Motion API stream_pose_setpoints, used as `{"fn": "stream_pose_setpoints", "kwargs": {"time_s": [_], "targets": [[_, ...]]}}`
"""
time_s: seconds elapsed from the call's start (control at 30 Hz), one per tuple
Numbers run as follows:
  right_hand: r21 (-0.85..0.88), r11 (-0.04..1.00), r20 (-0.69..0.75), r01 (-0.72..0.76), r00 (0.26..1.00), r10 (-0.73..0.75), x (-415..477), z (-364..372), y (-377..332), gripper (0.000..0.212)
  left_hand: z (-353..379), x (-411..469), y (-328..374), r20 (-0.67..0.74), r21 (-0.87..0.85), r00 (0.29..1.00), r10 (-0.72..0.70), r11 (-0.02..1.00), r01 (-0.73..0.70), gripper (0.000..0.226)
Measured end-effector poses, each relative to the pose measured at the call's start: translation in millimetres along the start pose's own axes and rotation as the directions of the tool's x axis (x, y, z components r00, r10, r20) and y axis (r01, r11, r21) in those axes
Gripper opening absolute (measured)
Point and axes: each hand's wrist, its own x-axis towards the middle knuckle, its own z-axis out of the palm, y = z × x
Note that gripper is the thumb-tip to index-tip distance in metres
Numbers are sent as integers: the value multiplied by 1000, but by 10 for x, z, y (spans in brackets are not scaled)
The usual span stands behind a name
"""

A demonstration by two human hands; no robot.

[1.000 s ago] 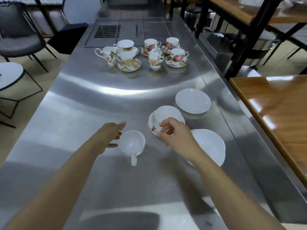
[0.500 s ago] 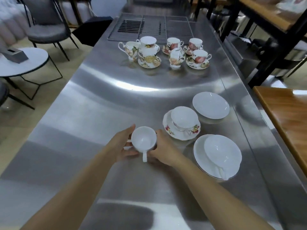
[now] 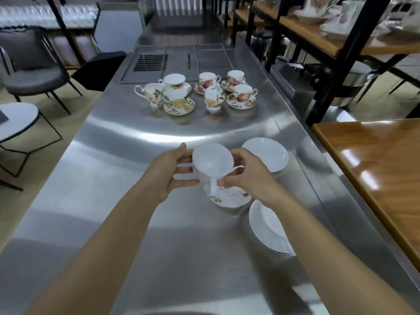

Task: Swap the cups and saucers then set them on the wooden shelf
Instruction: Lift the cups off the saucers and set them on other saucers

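a: white cup (image 3: pixel 213 160) up off the steel counter (image 3: pixel 109 169), held between both hands just over the floral saucer (image 3: pixel 229 198). handle pointing down toward the camera.

b: left hand (image 3: pixel 169 172) half open, fingertips on the cup's left wall. right hand (image 3: pixel 246 176) curled round the right side, fingers near the handle. both gripping the one cup.

a: plain saucer (image 3: pixel 266 154) just beyond the right hand, bare. black-rimmed plate (image 3: pixel 268 230) nearer, partly hidden by the right forearm; cannot tell what sits on it.

b: looks thin china, so probably light, stiff, glazed and slippery, easy to chip. best taken by the bowl with both hands or pinched at the handle, set down softly, rim kept off other ware.

a: floral tea set (image 3: pixel 197 93) well apart at the far end. wooden shelf (image 3: pixel 318 35) up right, beyond the counter.

b: no brands, labels or writing legible anywhere; only fruit and flower patterns.
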Motion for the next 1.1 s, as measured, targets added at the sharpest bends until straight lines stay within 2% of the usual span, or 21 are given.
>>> {"fn": "stream_pose_setpoints", "kwargs": {"time_s": [0.13, 0.27, 0.5, 0.7, 0.8, 1.1], "targets": [[106, 994, -124, -26, 992, 39, 103, -437, -32, 58, 442, 267, 290, 112, 22, 992, 51, 998, -54, 28], [62, 997, -233, -38, 971, 51, 217, -842, 36, 60, 840, 593, 413, 232, 116, 970, 64, 989, -93, 28], [36, 993, -247, -116, 961, 122, 509, -1269, 274, 60, 1374, 1225, 398, 323, 165, 946, 3, 984, -60, 48], [-24, 984, -284, -177, 945, 163, 902, -1383, 600, 65, 1594, 1558, 325, 328, 167, 939, -103, 985, 50, 32], [-79, 970, -263, -231, 943, 203, 1074, -1396, 787, 75, 1650, 1722, 210, 297, 232, 947, -124, 971, 55, 37], [-117, 944, -187, -308, 941, 283, 1252, -1292, 1138, 75, 1712, 2017, -123, 247, 297, 947, -208, 946, 130, 40]]}}
